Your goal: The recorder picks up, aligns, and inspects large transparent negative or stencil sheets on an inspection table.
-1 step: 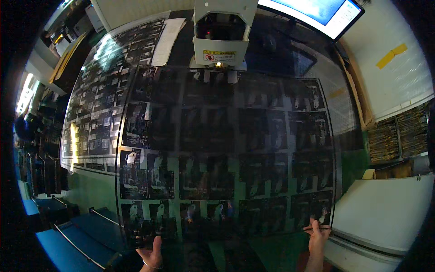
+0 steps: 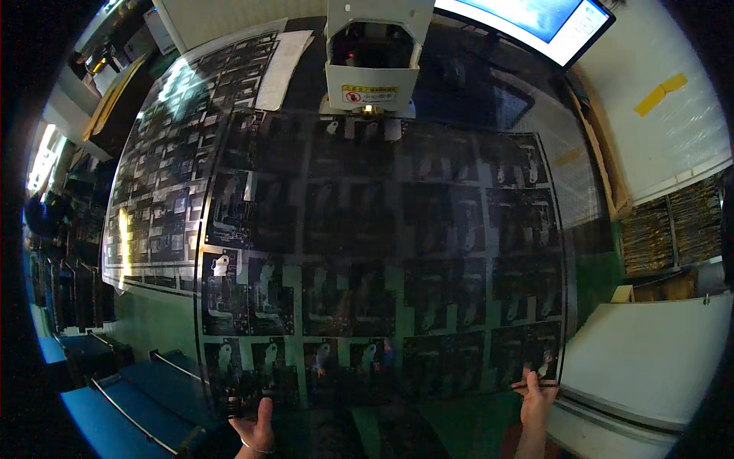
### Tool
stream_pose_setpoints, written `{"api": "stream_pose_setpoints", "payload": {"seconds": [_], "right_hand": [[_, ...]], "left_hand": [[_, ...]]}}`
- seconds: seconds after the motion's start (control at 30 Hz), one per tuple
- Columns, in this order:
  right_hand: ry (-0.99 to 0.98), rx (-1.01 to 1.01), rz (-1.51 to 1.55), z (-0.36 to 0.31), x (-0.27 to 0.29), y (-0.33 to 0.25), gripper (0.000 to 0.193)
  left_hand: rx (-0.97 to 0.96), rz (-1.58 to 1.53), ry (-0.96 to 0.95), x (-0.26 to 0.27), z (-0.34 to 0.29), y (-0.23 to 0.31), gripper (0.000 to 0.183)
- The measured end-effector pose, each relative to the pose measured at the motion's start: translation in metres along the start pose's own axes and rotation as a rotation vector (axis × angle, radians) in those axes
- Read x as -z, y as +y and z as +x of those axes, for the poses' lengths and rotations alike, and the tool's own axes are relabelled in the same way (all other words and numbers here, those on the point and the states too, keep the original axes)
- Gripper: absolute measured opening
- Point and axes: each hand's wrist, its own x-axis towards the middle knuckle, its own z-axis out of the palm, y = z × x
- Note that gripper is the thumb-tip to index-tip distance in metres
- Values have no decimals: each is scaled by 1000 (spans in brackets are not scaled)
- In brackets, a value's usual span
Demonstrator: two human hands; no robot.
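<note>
A large see-through film sheet (image 2: 348,294), printed with rows of dark circuit patterns, spreads across the middle of the view. Its near left corner is in my left hand (image 2: 256,428), thumb on top and fingers underneath, seen dimly through the film. At the near right corner my right hand (image 2: 537,396) grips the same sheet, fingers closed at its edge. The far edge of the film lies under or against the front of a white machine head (image 2: 363,86) with a small lit lamp below its warning label.
A second patterned film (image 2: 160,183) lies to the left, with a white paper (image 2: 284,73) near its far end. A lit monitor (image 2: 547,27) stands at the back right. White cabinets (image 2: 642,359) line the right; blue carts (image 2: 126,413) with rails stand at lower left.
</note>
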Motion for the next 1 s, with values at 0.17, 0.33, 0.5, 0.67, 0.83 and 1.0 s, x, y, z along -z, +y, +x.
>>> {"api": "stream_pose_setpoints", "payload": {"seconds": [0.17,0.33,0.5,0.67,0.83,1.0], "right_hand": [[29,30,14,-1,-5,-4,43],[-27,112,23,9,-14,-5,42],[-1,88,30,7,-25,-12,39],[-35,94,14,12,-20,-8,38],[-31,121,35,16,-18,-4,43],[-31,118,45,15,-22,-10,30]], "left_hand": [[-65,33,-17,-19,8,30,51],[-33,-61,100,-38,25,48,33],[25,-32,86,-36,30,43,29],[35,-78,127,-40,30,44,28],[-8,-35,106,-41,33,45,27],[-8,-70,138,-43,32,46,27]]}}
